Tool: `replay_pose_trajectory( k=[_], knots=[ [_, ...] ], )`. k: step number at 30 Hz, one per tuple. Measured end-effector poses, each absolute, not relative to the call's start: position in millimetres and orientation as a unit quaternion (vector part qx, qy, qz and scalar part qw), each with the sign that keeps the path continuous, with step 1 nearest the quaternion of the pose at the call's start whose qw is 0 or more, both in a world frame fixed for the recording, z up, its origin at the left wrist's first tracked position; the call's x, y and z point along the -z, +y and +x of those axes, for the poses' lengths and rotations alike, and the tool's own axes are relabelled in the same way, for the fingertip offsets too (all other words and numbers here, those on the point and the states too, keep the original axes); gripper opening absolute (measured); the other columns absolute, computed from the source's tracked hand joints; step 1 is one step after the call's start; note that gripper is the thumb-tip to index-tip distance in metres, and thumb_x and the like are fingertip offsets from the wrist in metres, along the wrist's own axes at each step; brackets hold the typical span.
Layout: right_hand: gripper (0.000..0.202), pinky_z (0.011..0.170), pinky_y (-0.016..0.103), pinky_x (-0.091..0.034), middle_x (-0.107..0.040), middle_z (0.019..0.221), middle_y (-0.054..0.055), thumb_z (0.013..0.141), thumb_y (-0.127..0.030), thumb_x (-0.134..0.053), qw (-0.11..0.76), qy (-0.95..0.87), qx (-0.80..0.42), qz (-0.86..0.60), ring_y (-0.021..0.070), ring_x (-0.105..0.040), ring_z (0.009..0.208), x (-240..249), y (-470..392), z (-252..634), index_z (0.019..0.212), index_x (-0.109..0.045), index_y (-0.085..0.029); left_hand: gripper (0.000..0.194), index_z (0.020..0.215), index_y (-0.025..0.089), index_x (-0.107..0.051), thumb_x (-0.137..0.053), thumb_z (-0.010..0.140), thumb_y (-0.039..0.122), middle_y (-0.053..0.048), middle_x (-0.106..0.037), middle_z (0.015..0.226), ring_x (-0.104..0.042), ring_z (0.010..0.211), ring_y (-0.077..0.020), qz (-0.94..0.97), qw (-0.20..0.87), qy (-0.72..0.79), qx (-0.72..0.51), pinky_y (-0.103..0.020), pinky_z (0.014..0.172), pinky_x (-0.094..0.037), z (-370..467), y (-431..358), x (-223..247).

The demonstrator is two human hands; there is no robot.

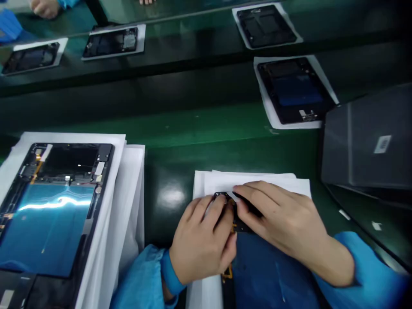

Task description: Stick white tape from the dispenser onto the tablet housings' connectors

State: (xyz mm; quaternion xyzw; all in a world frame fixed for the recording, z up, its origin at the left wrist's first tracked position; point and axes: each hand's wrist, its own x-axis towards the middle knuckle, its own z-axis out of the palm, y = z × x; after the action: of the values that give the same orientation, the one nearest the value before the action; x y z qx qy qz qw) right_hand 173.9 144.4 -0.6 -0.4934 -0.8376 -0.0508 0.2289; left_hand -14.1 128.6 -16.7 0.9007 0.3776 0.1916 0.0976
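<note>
An opened tablet (267,270) with a dark blue battery area lies in front of me on white sheets (257,180). My left hand (206,240) has its fingers curled over the tablet's upper left corner, fingertips pressed down there. From the other side, my right hand (277,210) pinches a small white strip (233,196) at the same top edge, between thumb and forefinger. The fingertips of both hands almost meet and hide part of the inside of that corner. Below my left hand, an orange flex cable (228,272) shows along the tablet's left side.
To the left, another opened tablet (48,223) rests on a stack of white sheets (128,193). Several more opened tablets, such as this one (294,90), lie on paper farther back. A dark grey box-like object (367,137) stands at right. Another person's hand (45,7) is at upper left.
</note>
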Motion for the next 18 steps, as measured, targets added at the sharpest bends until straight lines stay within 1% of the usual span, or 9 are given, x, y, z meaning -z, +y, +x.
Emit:
replay_pose_trajectory(
  k=[4, 7, 18],
  knots=[
    [0.013, 0.069, 0.029, -0.048, -0.07, 0.091, 0.004, 0.088, -0.015, -0.059, 0.212, -0.844, 0.053, -0.49, 0.017, -0.065, 0.078, 9.0, 139.2, 173.7, 0.1, -0.064, -0.014, 0.041, 0.122, 0.009, -0.062, -0.047, 0.09, 0.03, -0.013, -0.06, 0.129, -0.052, 0.117, -0.0297, 0.9, 0.105, 0.372, -0.202, -0.042, 0.103, -0.042, -15.1, 126.8, 19.8],
    [0.013, 0.071, 0.031, -0.048, -0.07, 0.091, 0.005, 0.088, -0.015, -0.059, 0.2, -0.853, 0.053, -0.479, 0.0184, -0.065, 0.078, 7.6, 136.8, 176.3, 0.1, -0.063, -0.014, 0.04, 0.12, 0.009, -0.063, -0.047, 0.089, 0.03, -0.013, -0.06, 0.129, -0.053, 0.117, -0.0294, 0.897, 0.106, 0.375, -0.209, -0.042, 0.102, -0.043, -15.2, 125.8, 21.7],
    [0.011, 0.07, 0.031, -0.047, -0.069, 0.091, 0.005, 0.088, -0.016, -0.06, 0.196, -0.86, 0.049, -0.468, 0.0179, -0.064, 0.078, 6.6, 134.1, 177.7, 0.099, -0.063, -0.015, 0.04, 0.12, 0.01, -0.063, -0.05, 0.088, 0.031, -0.013, -0.06, 0.129, -0.054, 0.117, -0.0277, 0.892, 0.113, 0.382, -0.213, -0.041, 0.103, -0.044, -14.5, 124.7, 22.3]
  ],
)
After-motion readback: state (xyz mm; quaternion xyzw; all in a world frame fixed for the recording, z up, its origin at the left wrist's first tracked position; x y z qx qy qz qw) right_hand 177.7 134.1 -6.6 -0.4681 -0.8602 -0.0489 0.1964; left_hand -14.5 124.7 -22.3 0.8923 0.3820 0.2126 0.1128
